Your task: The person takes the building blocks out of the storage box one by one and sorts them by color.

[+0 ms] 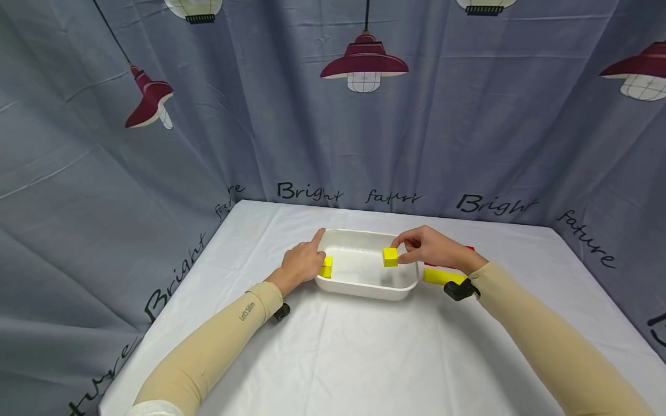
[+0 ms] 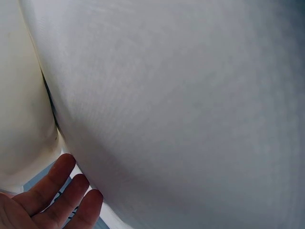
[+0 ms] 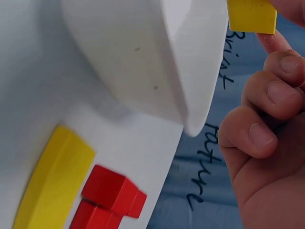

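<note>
My right hand (image 1: 430,247) pinches a yellow cube block (image 1: 390,257) between thumb and fingertips, over the right part of a white rectangular tray (image 1: 364,288). In the right wrist view the same yellow cube (image 3: 252,16) shows at the top, with the other fingers (image 3: 259,136) curled below it. My left hand (image 1: 303,263) rests at the tray's left rim, index finger stretched along it. In the left wrist view, three loosely straight fingers (image 2: 55,195) lie beside the pale wall. Yellow blocks (image 1: 325,268) sit inside the tray at its left end, partly hidden by the left hand.
Right of the tray, a long yellow block (image 1: 442,276) lies on the white table (image 1: 364,358). Several red blocks (image 3: 107,188) lie beside it, mostly covered by the right hand in the head view. A grey-blue curtain (image 1: 312,127) with printed lamps hangs behind the table.
</note>
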Demonstrator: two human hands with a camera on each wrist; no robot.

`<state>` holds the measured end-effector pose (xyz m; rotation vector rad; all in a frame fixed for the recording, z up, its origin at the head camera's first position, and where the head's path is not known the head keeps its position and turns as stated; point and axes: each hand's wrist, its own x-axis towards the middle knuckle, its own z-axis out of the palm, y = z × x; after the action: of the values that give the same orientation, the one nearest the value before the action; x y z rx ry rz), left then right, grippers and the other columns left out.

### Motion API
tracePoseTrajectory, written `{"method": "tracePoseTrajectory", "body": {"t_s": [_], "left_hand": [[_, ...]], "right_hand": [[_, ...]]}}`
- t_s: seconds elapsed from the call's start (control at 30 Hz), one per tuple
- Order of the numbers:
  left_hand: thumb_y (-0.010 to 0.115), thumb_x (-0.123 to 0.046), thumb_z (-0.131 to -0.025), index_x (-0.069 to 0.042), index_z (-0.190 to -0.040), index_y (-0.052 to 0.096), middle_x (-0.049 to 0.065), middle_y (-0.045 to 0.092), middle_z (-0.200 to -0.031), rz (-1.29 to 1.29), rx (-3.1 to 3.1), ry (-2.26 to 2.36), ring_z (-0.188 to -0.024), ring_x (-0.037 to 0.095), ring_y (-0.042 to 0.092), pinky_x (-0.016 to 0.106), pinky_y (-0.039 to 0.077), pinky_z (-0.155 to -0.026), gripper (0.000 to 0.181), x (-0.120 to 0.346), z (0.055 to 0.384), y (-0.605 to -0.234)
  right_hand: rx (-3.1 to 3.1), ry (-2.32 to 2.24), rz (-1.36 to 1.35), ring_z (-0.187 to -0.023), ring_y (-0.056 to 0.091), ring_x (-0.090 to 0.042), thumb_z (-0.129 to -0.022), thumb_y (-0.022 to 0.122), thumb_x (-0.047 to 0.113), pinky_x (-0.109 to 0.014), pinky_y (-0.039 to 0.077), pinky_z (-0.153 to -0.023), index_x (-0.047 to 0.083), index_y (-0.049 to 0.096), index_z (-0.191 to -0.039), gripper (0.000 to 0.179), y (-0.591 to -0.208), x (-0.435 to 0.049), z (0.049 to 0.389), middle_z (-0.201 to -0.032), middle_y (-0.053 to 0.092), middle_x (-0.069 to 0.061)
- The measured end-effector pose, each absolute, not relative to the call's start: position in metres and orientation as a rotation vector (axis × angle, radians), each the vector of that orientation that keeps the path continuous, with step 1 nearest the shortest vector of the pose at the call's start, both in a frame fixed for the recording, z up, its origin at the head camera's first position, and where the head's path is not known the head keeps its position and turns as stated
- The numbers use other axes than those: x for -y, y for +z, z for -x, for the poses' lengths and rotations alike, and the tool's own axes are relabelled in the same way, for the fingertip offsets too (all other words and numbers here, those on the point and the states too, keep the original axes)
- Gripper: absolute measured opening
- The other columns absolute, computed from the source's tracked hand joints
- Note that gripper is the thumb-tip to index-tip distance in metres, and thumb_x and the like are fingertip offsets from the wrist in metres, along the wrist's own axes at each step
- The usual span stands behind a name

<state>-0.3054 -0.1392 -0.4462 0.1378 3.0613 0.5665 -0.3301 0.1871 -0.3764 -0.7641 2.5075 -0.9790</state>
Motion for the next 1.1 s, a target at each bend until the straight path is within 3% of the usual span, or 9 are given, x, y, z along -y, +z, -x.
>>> {"method": "tracePoseTrajectory", "body": {"t_s": [0.23,0.57,0.73,1.1], "left_hand": [[0.039,-0.03,-0.103,-0.024,-0.162,0.018,0.01,0.07,-0.114,-0.143,-3.058,0.556,-0.09,0.022,0.061,0.043,0.052,-0.074,0.063,0.141,0.305,-0.446],[0.039,-0.03,-0.103,-0.024,-0.162,0.018,0.008,0.07,-0.107,-0.146,-3.064,0.539,-0.087,0.021,0.06,0.043,0.052,-0.073,0.064,0.14,0.305,-0.446],[0.039,-0.03,-0.103,-0.024,-0.162,0.019,0.008,0.07,-0.106,-0.147,-3.064,0.559,-0.089,0.022,0.062,0.044,0.052,-0.073,0.063,0.139,0.305,-0.444],[0.039,-0.03,-0.103,-0.025,-0.162,0.019,0.011,0.07,-0.119,-0.156,-3.079,0.552,-0.1,0.025,0.065,0.046,0.053,-0.077,0.063,0.14,0.305,-0.448]], "right_hand": [[-2.524,-0.975,0.711,-0.068,0.043,-0.015,-0.084,0.081,0.026,-0.027,0.036,-0.062,0.01,0.071,-0.116,0.037,-0.379,-0.206,0.32,-0.072,0.045,-0.003],[-2.535,-1.027,0.683,-0.077,0.051,-0.018,-0.085,0.08,0.024,-0.027,0.041,-0.072,0.009,0.072,-0.111,0.031,-0.383,-0.236,0.308,-0.07,0.043,-0.002],[-2.59,-1.012,0.645,-0.072,0.048,-0.018,-0.086,0.078,0.024,-0.027,0.039,-0.066,0.01,0.072,-0.11,0.028,-0.383,-0.25,0.302,-0.071,0.044,-0.002],[-2.646,-0.958,0.517,-0.078,0.048,-0.018,-0.087,0.077,0.025,-0.027,0.038,-0.064,0.006,0.07,-0.117,0.037,-0.398,-0.274,0.296,-0.078,0.05,-0.003]]}}
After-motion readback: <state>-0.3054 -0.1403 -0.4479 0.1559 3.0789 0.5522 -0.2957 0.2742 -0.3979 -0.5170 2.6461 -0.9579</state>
